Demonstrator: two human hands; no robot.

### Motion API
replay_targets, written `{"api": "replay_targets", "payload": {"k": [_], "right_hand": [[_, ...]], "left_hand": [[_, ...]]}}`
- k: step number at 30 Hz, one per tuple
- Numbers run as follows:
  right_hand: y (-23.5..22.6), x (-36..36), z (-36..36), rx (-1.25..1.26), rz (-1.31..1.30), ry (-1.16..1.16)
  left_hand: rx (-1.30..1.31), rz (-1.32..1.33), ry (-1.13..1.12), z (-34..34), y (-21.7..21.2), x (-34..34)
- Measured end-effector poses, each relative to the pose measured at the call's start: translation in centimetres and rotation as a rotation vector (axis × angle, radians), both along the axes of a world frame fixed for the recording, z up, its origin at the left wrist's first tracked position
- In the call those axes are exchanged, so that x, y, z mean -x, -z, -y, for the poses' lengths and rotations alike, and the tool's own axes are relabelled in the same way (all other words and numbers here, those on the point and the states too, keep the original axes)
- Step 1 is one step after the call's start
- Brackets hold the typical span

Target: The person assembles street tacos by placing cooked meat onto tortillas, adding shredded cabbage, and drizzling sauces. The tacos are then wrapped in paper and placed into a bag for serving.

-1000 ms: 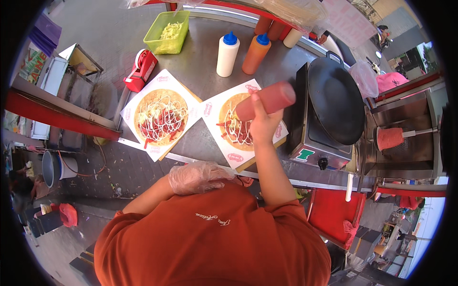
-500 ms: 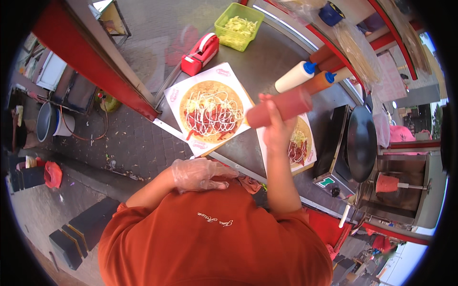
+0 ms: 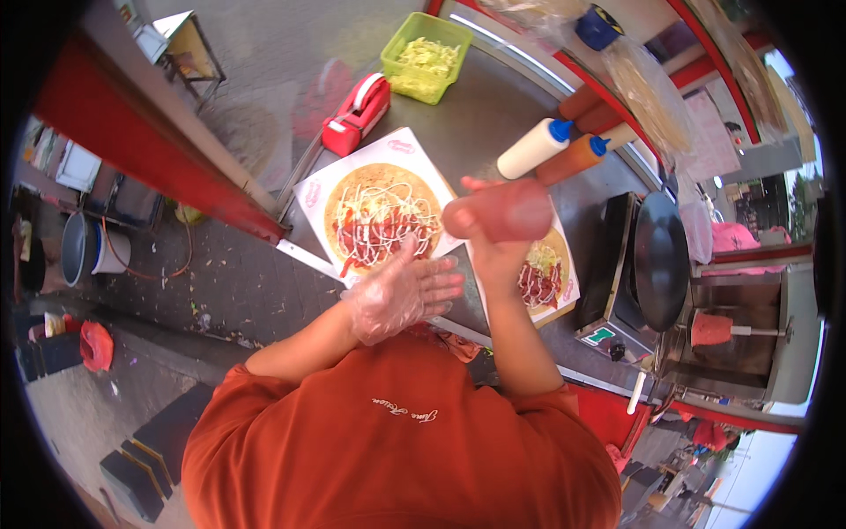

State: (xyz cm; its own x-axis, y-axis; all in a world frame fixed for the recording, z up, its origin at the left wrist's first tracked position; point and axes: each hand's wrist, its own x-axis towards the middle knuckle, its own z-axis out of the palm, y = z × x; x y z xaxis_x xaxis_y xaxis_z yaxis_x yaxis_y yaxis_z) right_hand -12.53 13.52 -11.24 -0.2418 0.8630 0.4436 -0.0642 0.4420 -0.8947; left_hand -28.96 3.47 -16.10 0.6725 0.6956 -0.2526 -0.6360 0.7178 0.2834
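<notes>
My right hand (image 3: pixel 493 256) grips a red squeeze bottle (image 3: pixel 498 212), held on its side above the steel counter (image 3: pixel 493 115) between two flatbreads. My left hand (image 3: pixel 401 295), in a clear plastic glove, hovers open just below the left flatbread (image 3: pixel 381 216), which lies on white paper and carries red sauce, meat and white strips. The right flatbread (image 3: pixel 542 269) lies on its own paper, partly hidden by my right arm and the bottle.
A white squeeze bottle (image 3: pixel 533 148) and an orange one (image 3: pixel 575 159), both blue-capped, lie behind. A red tape dispenser (image 3: pixel 357 113) and a green tub of shredded cabbage (image 3: pixel 425 57) sit at the back. A round black griddle (image 3: pixel 659 260) is at the right.
My left hand has risen from my chest toward the left flatbread and spread open. The red bottle stays in my right hand and now points more at the camera. The view has shifted.
</notes>
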Motion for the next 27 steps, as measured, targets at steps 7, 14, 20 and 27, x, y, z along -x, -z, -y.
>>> {"api": "replay_targets", "payload": {"k": [7, 14, 20, 27], "right_hand": [[3.4, -10.2, -0.3, -0.294, 0.502, 0.249], [7.8, -17.1, -18.1, 0.264, 0.215, 0.615], [7.3, -17.2, -14.0, -0.109, 0.269, 0.415], [2.1, -18.6, 3.9, 0.874, -1.083, -0.156]], "left_hand": [[-0.653, -0.697, -0.492, -15.5, -3.4, -2.9], [-1.134, -1.425, -0.99, -25.0, 0.7, -8.4], [-1.471, -1.753, -1.205, -19.1, -3.7, -12.4], [-2.14, -0.94, -0.377, -7.7, -7.1, -15.6]]}}
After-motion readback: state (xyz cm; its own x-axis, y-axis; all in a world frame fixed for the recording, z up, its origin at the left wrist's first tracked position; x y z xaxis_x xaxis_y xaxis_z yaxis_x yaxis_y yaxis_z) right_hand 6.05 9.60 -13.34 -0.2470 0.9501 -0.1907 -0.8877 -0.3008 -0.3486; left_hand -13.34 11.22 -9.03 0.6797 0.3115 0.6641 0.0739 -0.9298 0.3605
